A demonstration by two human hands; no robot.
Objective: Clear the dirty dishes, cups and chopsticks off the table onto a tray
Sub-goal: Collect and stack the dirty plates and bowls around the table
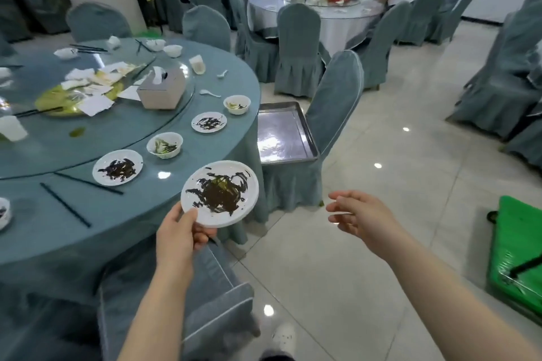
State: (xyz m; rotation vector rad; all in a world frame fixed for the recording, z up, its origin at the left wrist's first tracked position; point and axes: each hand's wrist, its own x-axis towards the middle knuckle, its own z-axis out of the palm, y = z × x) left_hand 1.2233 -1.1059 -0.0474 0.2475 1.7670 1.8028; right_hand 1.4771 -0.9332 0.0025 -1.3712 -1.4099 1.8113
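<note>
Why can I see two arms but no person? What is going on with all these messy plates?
The camera is worn on a person's head, so the one picture shows what they see: their own two arms reaching out. The left hand holds a white plate smeared with dark sauce. The right hand is open and holds nothing. The round blue table holds more dirty plates, small bowls, black chopsticks, spoons, cups, crumpled napkins and a tissue box. Beside the table, a shiny metal tray rests on a covered chair, with nothing on it yet. The dirty things are meant to go there.
</note>
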